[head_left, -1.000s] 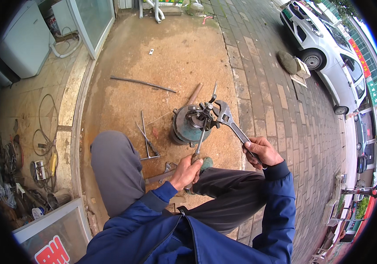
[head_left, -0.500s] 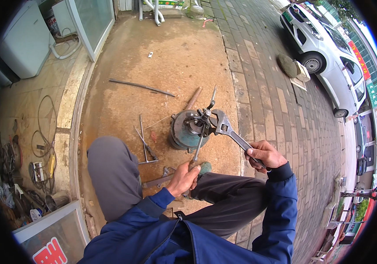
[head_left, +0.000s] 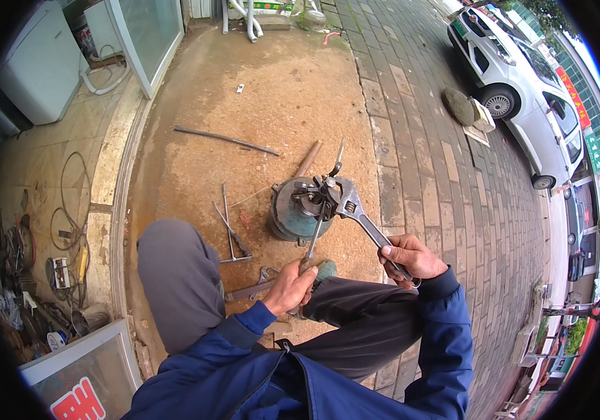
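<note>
A green, rounded metal motor-like body (head_left: 293, 222) stands on the ground ahead of me, with a dark puller-like clamp (head_left: 309, 190) and bolt on top. My right hand (head_left: 413, 257) is wrapped round the handle of a large adjustable wrench (head_left: 368, 225). The wrench's jaws sit at the bolt head (head_left: 330, 182). In my left hand (head_left: 291, 285), closed, is the brownish handle of a slim metal bar (head_left: 315, 238), perhaps a screwdriver. Its shaft runs up to the clamp; where its tip rests is hidden.
Left of the motor lie a T-shaped tool (head_left: 228, 227) and a black rod (head_left: 226, 140). A wooden handle (head_left: 307, 159) lies just behind it. Small wrenches (head_left: 265, 274) are near my feet. A glass door frame (head_left: 142, 49) stands left; a white car (head_left: 517, 91) is parked far right.
My right hand has swung the wrench handle a little to the left, and the jaws have come closer round the bolt head. The left hand and its bar have barely moved.
</note>
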Tool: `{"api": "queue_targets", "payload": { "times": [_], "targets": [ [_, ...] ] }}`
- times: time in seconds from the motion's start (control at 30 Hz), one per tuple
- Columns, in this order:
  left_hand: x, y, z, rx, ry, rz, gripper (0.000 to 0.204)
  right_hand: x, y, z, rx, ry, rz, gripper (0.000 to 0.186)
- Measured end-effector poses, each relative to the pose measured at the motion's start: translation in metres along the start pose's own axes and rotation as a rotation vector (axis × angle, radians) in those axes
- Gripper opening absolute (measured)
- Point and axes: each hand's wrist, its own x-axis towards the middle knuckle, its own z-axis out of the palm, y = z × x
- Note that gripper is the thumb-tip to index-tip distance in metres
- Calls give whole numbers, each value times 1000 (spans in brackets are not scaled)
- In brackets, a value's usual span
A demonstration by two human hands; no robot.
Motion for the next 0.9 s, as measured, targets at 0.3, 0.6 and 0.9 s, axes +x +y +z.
{"api": "queue_targets", "payload": {
  "times": [0.3,0.6,0.9],
  "targets": [
    [3,-6,-6,51,-9,13,23,14,-22,-46,-134,-75,33,35],
    [1,-2,-4,37,2,-11,22,11,10,-7,19,-49,-28,35],
    [3,-4,-7,69,0,-39,22,20,-15,-32,-96,-66,17,36]
  ]
}}
